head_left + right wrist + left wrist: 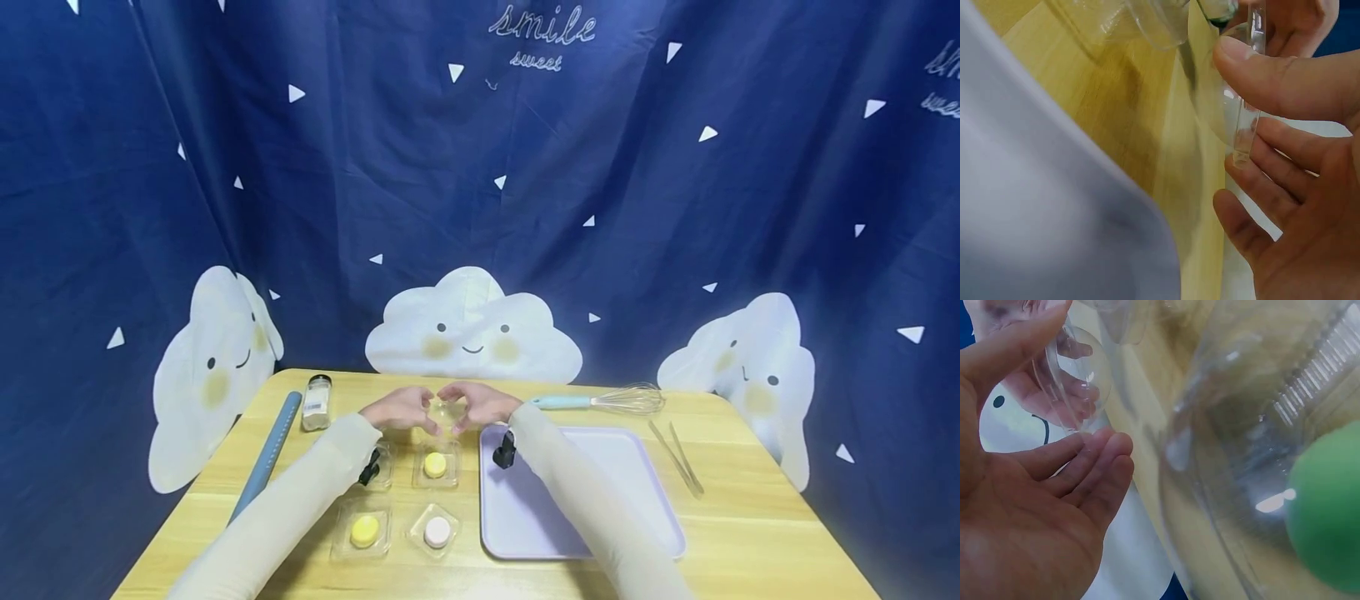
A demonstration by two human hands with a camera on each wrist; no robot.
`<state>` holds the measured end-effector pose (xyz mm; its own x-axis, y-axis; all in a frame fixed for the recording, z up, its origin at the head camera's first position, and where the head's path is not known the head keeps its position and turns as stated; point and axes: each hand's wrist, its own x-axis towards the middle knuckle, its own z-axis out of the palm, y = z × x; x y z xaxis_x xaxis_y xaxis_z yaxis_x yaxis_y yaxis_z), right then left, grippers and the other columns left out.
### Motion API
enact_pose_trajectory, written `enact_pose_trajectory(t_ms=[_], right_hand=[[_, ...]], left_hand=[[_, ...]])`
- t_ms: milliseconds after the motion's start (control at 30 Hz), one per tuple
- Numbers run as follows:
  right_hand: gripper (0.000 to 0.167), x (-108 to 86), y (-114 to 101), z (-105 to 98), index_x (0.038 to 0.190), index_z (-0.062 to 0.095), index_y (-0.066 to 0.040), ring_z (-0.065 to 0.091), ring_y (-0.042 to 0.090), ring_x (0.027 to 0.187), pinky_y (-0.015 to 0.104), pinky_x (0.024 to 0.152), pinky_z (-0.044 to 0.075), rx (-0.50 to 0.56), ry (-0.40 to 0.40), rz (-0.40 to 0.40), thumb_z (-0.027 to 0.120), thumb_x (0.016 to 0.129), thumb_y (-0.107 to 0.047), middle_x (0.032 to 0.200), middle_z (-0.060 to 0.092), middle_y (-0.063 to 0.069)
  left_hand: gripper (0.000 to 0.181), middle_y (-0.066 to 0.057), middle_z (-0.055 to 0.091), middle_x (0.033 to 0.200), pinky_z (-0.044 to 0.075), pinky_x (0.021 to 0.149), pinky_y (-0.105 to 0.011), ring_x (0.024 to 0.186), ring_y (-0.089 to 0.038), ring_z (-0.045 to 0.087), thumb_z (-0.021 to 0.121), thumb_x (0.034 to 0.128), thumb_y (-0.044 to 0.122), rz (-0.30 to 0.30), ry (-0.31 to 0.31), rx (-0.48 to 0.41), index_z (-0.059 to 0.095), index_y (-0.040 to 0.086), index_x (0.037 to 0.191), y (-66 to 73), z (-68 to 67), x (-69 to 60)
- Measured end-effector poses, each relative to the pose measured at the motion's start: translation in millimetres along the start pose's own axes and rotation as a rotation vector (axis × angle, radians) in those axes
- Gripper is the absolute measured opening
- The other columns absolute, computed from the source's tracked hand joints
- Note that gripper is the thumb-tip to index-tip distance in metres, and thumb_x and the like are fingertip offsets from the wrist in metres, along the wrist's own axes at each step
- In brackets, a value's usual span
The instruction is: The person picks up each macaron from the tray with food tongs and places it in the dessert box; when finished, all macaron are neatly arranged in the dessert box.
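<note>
Above the far part of the table, my left hand (401,408) and right hand (480,402) hold a clear domed plastic lid (447,410) between them. The left wrist view shows the lid's rounded side (1099,369) between the left thumb and fingertips. In the right wrist view, the right thumb and fingers pinch its rim (1249,128). Nearest below is a clear box with a yellow round piece (435,465). Under the left wrist, a clear container holds a green round piece (1329,512), mostly hidden by the arm in the head view.
Closer in are another yellow piece (365,531) and a pale pink one (437,532), each in clear plastic. A lilac tray (525,533) lies under the right forearm. Around stand a whisk (562,402), tweezers (684,471), a black-capped jar (316,408) and a long blue-grey bar (262,467).
</note>
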<state>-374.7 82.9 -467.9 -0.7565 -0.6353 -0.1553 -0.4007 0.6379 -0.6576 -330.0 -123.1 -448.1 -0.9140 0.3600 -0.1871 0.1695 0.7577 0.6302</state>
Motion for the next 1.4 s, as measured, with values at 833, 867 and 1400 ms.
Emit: enact_pose_trajectory(t_ms=[833,867,1400], right_hand=[[0.061,-23.4,-19,-8,0.149,0.039,0.007,0.048,0.041,0.139,0.054,0.121,0.038,0.753,0.256,-0.105,0.052,0.103,-0.032,0.151,0.045,0.030],[0.063,-24.6,-18,-8,0.149,0.036,0.009,0.047,0.043,0.140,0.055,0.122,0.035,0.849,0.201,-0.083,0.046,0.105,-0.035,0.152,0.043,0.032],[0.054,-31.9,-6,1,0.139,0.048,0.008,0.062,0.027,0.123,0.059,0.125,0.028,1.047,-0.210,-0.162,0.043,0.106,-0.035,0.147,0.043,0.039]], left_hand=[[0.066,-0.017,0.058,0.141,0.044,0.118,-0.043,0.132,-0.032,0.056,0.067,0.0796,0.002,0.731,0.613,0.825,0.050,-0.002,0.143,-25.0,-9.0,-11.0],[0.063,-0.017,0.058,0.141,0.044,0.119,-0.042,0.132,-0.031,0.057,0.062,0.0810,-0.002,0.794,0.650,0.921,0.050,-0.002,0.143,-26.4,-11.1,-12.4],[0.053,-0.016,0.062,0.140,0.049,0.114,-0.038,0.131,-0.028,0.060,0.016,0.1036,-0.003,1.120,0.765,1.238,0.055,-0.001,0.139,-25.6,-18.6,-21.0]])
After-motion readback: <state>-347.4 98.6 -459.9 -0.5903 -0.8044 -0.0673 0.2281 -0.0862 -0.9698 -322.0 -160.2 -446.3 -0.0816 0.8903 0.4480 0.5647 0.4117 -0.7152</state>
